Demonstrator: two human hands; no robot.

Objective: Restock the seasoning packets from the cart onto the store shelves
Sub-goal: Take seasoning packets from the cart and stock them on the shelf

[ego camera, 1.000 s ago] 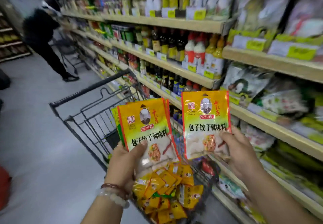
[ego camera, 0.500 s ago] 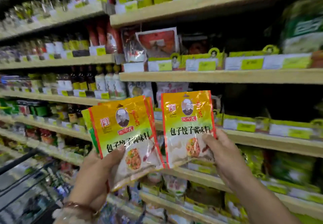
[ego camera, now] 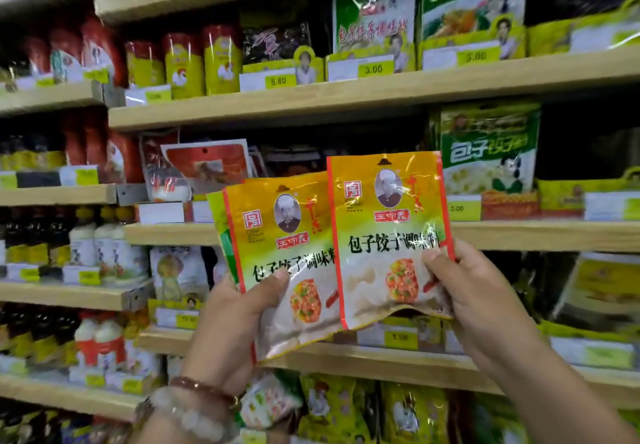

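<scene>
Two seasoning pkts held up in front of shelves, faces to camera. Right-hand packet: orange-yellow top, red side edges, round portrait of a man in a chef's hat, red logo square, black print 包子饺子调味料, dumpling photo low down. Right hand pinches its lower right corner, thumb on the front, fingers behind. Left-hand packet: same design, tilted slightly, its right edge tucked behind the other pkt. A green-edged pkt shows just behind its left side; how many in that stack, can't tell. Left hand grips the stack at lower left, thumb across the front. Bead bracelets on left wrist, one reddish-brown, one pale.

Beyond the hands: wooden shelves, light timber fronts, several tiers. Above right hand, green packets w/ white 包子饺子. Yellow price tags on upper tier read 3.00, 3.00, 8.80; another 3.00 just right of the held pkt. Left of left hand: dark sauce bottles, white bottles, red pouches higher up. Below hands, more yellow-green pkts, blurred.
</scene>
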